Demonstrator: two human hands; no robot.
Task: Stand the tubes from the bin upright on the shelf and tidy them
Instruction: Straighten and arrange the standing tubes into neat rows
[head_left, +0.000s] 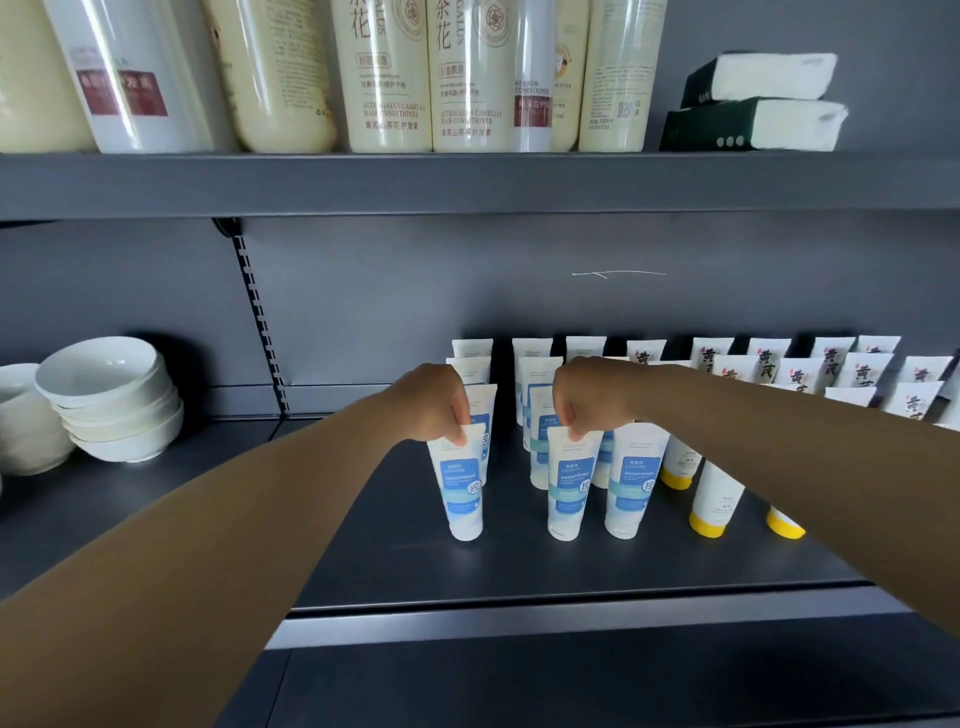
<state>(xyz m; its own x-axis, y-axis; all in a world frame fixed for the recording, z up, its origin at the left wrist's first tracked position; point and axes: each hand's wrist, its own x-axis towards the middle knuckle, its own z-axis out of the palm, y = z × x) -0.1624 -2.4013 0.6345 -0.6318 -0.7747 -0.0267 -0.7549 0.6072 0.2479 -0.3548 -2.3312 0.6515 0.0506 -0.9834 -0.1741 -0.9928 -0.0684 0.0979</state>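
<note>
Head view, fingers (460, 428) pinching tube (462, 488) top

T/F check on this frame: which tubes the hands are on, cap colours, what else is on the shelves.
1. The left hand pinches the top of the front-left blue-label tube. True.
2. The right hand is open and holds nothing. False: it pinches the top of the middle front tube.
3. The yellow-capped tubes stand right of the blue-label ones. True.
4. The bowls sit on the upper shelf. False: they share the tubes' shelf, far left.
</note>
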